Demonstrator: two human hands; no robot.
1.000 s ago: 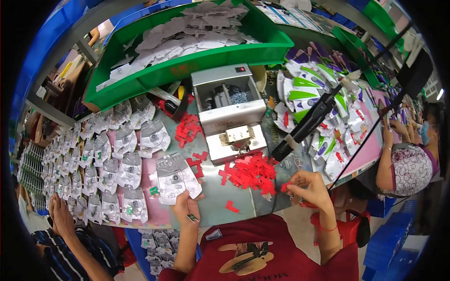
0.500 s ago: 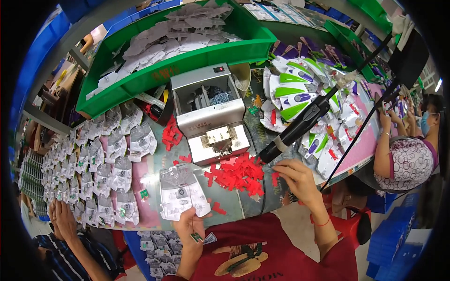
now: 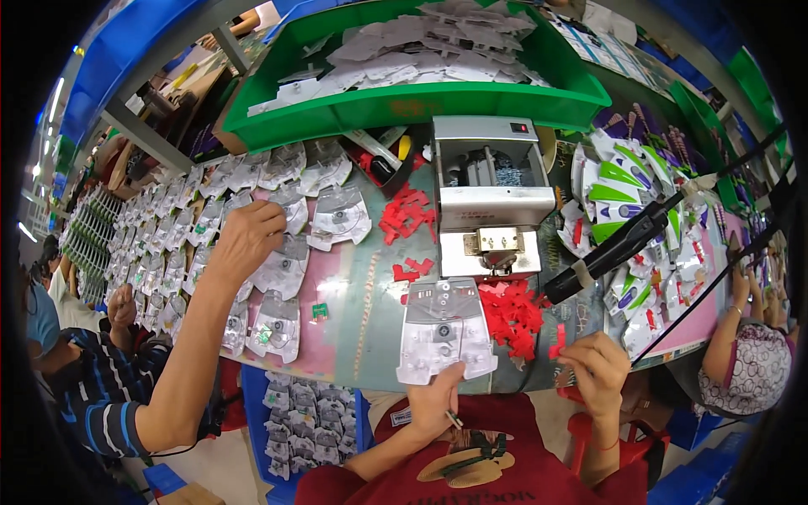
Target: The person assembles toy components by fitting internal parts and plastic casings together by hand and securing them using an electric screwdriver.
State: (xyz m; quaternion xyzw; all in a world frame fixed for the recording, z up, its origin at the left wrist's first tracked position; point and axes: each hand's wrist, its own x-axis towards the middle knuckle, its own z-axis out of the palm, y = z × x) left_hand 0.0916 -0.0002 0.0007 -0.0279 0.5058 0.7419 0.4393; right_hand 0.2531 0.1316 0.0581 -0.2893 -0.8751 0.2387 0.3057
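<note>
My left hand (image 3: 433, 400) is closed on the lower edge of a translucent white plastic housing (image 3: 445, 337), which it holds up over the table's front edge. A thin small circuit board (image 3: 454, 418) juts out beneath that hand. My right hand (image 3: 598, 370) is at the right of a loose pile of red cut pieces (image 3: 513, 316). Its thumb and fingers are brought together at a small red strip (image 3: 557, 338), which appears pinched at the fingertips. Behind the housing stands a silver metal machine (image 3: 492, 202) with an open hopper of small screws.
A green bin (image 3: 404, 109) of white plastic parts spans the back. A black cylindrical tool (image 3: 602, 257) slants in from the right, before white-green shells (image 3: 627, 189). On the left, a co-worker's hand (image 3: 252, 231) reaches over rows of housings (image 3: 278, 269); another person (image 3: 745, 362) sits at right.
The view has swung left. My right hand has lowered toward the table edge, its fingers now at the red strip. My left hand keeps the housing. The left co-worker's arm has reached over the rows.
</note>
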